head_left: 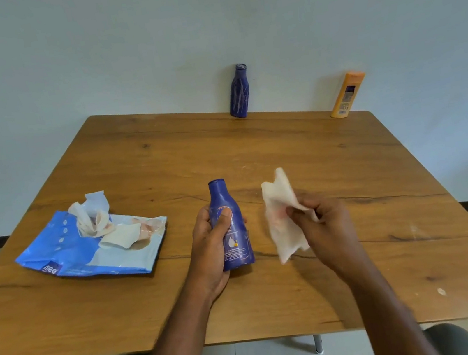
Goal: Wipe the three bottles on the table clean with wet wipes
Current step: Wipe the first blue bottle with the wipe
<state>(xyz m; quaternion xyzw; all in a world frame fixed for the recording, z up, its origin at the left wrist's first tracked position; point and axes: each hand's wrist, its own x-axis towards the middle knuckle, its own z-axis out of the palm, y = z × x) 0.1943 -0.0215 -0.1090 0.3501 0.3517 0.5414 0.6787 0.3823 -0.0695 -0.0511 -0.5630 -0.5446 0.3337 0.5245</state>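
My left hand (209, 239) grips a small dark blue lotion bottle (233, 238) upright, just above the wooden table (139, 167), thumb across its label. To its right, my right hand (322, 221) pinches a white wet wipe (279, 210) that hangs spread open, apart from the bottle. A taller dark blue bottle (238, 91) streaked with white stands at the table's far edge by the wall. An orange bottle (347, 95) stands at the far right corner, leaning slightly.
A blue wet-wipe pack (64, 256) lies on the table's left side, its flap open, with crumpled used wipes (95, 222) on top. White smudges mark the table's near right corner. A grey wall rises behind. Two small pink items lie on the floor below.
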